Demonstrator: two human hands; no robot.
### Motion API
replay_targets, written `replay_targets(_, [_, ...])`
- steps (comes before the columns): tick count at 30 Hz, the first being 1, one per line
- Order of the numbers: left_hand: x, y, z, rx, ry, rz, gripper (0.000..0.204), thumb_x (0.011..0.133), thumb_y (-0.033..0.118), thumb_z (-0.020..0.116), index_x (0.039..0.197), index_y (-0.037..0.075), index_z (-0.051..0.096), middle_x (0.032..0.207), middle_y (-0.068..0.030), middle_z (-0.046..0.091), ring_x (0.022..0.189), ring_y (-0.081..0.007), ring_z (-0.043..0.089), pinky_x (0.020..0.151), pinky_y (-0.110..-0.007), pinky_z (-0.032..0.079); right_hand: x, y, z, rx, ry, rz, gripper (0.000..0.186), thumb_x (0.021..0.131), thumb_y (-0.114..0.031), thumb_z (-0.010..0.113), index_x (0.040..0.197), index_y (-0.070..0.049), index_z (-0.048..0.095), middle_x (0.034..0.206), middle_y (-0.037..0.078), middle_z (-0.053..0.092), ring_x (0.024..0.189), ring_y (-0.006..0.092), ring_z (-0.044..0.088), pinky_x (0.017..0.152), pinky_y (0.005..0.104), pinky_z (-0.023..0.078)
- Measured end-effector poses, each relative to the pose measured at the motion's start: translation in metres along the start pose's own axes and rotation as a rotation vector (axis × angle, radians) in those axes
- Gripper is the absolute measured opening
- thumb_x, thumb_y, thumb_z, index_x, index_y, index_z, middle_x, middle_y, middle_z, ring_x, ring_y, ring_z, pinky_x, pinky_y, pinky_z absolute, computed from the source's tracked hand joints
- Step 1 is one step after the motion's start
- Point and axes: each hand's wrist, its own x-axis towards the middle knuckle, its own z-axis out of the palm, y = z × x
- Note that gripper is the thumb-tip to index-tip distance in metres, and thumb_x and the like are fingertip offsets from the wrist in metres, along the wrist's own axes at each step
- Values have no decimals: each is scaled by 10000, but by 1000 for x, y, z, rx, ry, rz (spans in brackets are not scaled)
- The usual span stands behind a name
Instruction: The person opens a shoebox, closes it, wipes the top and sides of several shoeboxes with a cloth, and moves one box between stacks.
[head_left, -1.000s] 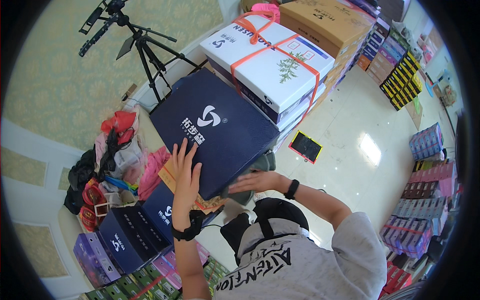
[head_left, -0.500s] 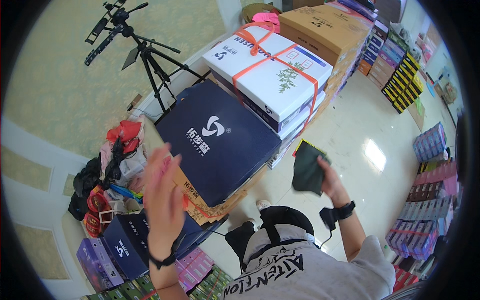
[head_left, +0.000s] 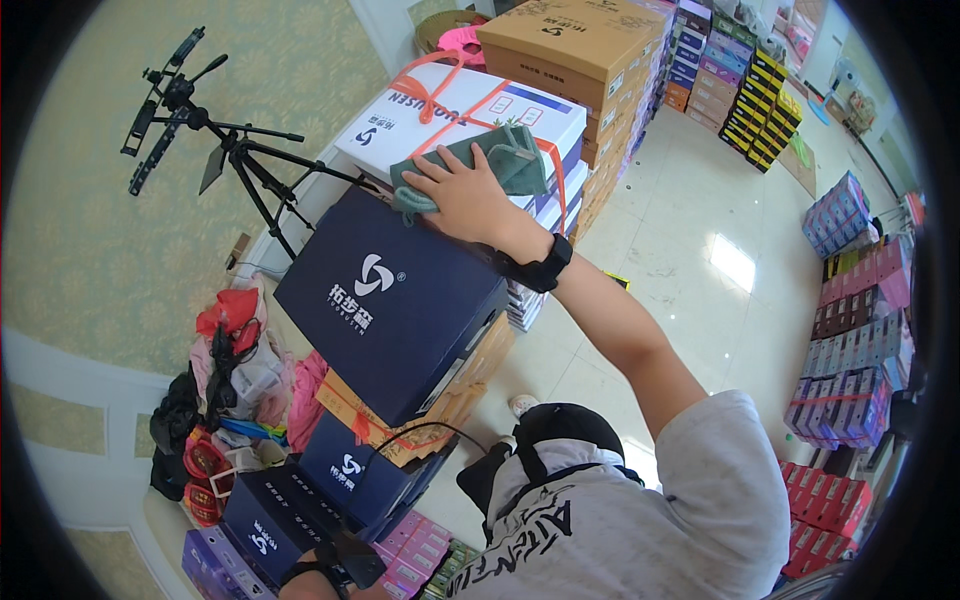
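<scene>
On top of the white shoe box (head_left: 385, 128) lies a soft green cloth pouch (head_left: 520, 165) with a cord-like edge at its left end. My right hand (head_left: 468, 200) rests flat on the pouch, palm down with fingers stretched out and slightly apart. A black band with a small device circles that wrist. Of my left arm, only the wrist area (head_left: 312, 586) shows at the lower edge, with its black band and device; its fingers are out of sight. Nearest to it is a dark blue box (head_left: 275, 510). Red ribbon ties the white box, and part of it runs behind the pouch.
A large navy box (head_left: 385, 340) sits on the stack in front of me. Behind it a black tripod (head_left: 235, 150) leans near the wall. Bags and cloths (head_left: 250, 370) pile up at left. Tan boxes (head_left: 560, 45) rise at the back; more boxes (head_left: 840, 400) line the right.
My right hand has carried the pouch left and forward from above the floor onto the white box. My left hand has dropped from beside the navy box to the lower edge. The view has shifted.
</scene>
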Motion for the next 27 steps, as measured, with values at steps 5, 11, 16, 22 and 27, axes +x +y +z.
replay_targets(5, [-15,-9,2,-124,-27,-90,302,872,315,469,1132,175,526,1078,50,556,951,-89,514,787,-282,356,-10,14,-9,90,22,-135,452,808,-343,545,1215,-152,512,1322,44,439,1249,311,360,999,601,227])
replay_targets(11, [-29,-22,6,-356,-45,-178,267,860,282,485,1099,183,550,1092,58,550,941,-89,532,811,-308,366,-13,30,-10,303,81,-210,333,810,-266,540,1093,-93,567,1156,83,538,1090,287,487,962,449,339])
replay_targets(16, [-25,-17,-1,-622,-83,-236,241,850,255,498,1071,190,569,1104,66,545,933,-88,546,832,-330,375,-13,22,-27,497,83,-169,247,779,-253,553,848,-23,613,852,136,593,787,309,563,704,377,448])
replay_targets(22, [-16,-22,-11,-952,-194,-261,215,838,222,515,1037,199,593,1118,74,540,924,-88,564,856,-357,385,-36,33,-34,842,73,-95,262,738,-242,570,658,8,560,596,190,506,604,350,505,566,387,407])
replay_targets(27, [-36,-45,-36,150,-639,-701,399,829,290,482,1154,63,522,1112,-138,541,960,-220,535,907,-342,361,-90,25,-23,1287,164,279,224,836,-191,461,858,24,521,651,132,586,640,221,611,587,298,488])
